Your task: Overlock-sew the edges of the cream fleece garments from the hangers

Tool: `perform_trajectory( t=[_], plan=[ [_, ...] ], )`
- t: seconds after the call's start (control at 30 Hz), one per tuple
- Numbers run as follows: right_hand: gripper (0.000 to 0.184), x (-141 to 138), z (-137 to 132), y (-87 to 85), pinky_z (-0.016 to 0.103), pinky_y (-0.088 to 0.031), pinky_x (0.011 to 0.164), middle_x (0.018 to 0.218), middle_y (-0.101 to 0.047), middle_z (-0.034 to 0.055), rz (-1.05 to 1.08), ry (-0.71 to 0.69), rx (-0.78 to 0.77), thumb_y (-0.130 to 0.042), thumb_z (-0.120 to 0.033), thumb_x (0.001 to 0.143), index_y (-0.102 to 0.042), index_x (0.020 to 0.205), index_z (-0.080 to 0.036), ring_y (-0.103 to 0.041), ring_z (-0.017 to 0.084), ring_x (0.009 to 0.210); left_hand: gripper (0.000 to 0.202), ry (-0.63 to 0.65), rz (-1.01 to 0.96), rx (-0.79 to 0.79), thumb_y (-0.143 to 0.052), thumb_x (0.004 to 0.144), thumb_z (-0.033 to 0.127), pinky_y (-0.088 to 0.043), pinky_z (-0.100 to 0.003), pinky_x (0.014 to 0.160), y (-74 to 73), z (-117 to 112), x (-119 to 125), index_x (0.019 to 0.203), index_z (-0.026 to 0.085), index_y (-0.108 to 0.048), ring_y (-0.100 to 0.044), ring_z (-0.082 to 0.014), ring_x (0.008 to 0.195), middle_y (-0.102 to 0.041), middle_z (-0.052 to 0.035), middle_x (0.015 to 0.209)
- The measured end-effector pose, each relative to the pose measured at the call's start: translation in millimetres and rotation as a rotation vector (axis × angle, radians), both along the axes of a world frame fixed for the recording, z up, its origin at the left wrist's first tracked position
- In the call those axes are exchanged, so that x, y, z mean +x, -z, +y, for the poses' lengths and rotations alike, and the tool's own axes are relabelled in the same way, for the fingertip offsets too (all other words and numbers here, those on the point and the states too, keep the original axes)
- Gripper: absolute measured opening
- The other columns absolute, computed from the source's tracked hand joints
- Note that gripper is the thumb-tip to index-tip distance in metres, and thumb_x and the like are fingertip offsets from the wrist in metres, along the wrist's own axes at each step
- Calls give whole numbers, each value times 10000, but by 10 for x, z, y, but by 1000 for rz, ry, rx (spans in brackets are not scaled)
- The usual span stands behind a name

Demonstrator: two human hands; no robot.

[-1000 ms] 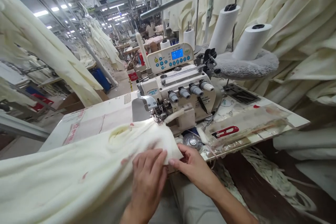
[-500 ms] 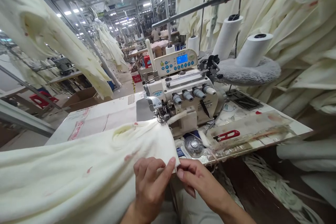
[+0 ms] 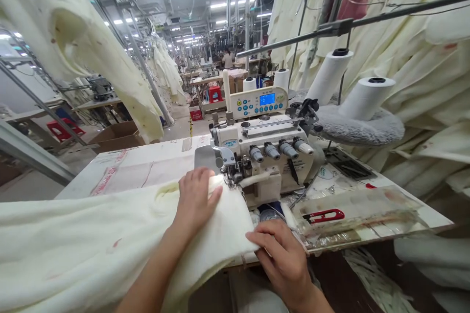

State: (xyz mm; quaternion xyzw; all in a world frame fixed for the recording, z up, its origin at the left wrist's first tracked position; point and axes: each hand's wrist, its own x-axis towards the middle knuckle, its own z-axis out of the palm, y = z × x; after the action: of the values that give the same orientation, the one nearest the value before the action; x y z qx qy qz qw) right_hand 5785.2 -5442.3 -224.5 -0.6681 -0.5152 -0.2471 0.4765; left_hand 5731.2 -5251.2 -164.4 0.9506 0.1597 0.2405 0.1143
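A cream fabric garment piece (image 3: 121, 234) with small reddish marks spreads across the left of the table and runs up to the needle area of a white overlock sewing machine (image 3: 224, 138). My left hand (image 3: 194, 200) lies flat on the cloth just left of the presser foot (image 3: 232, 176), fingers stretched out. Lower down, my right hand (image 3: 282, 254) pinches the garment's right-hand edge between thumb and fingers, near the front of the table. The edge passes from this pinch up to the foot. Fabric hides the stitch plate.
Red-handled thread nippers (image 3: 325, 215) lie right of the machine on the table (image 3: 422, 215). Thread cones (image 3: 367, 100) stand behind on a fluffy grey pad. Cream garments (image 3: 433, 122) hang at right and upper left. A person (image 3: 227, 60) is far back.
My left hand has moved from the fabric's near corner up beside the presser foot and flattened. My right hand still pinches the edge, which is now spread wider. The camera view has shifted.
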Motion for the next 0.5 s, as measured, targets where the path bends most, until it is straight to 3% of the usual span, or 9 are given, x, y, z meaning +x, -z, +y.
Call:
perform_trajectory(
  t=[0.1, 0.33, 0.5],
  plan=[
    [265, 65, 70, -19, 300, -438, 610, 787, -571, 50, 4, -1, 19, -495, 8, 801, -610, 942, -185, -520, 168, 720, 179, -9, 97, -24, -423, 865, 308, -318, -452, 917, 7, 196, 196, 933, 183, -532, -465, -241, 1014, -557, -75, 1057],
    [199, 221, 280, -58, 308, -451, 656, 837, -619, 67, 49, 10, 19, -523, -120, 882, -648, 1025, -181, -546, 168, 765, 146, -18, 54, 17, -463, 831, 300, -354, -434, 864, 12, 428, 406, 892, 202, -553, -476, -268, 995, -553, -84, 1008],
    [163, 359, 434, -97, 309, -443, 668, 789, -616, 70, 51, 104, -16, -529, -206, 900, -684, 930, -165, -538, 173, 760, 174, -36, 26, -27, -498, 800, 303, -368, -433, 866, 29, 615, 609, 927, 218, -581, -464, -304, 1044, -549, -105, 1027]
  ],
)
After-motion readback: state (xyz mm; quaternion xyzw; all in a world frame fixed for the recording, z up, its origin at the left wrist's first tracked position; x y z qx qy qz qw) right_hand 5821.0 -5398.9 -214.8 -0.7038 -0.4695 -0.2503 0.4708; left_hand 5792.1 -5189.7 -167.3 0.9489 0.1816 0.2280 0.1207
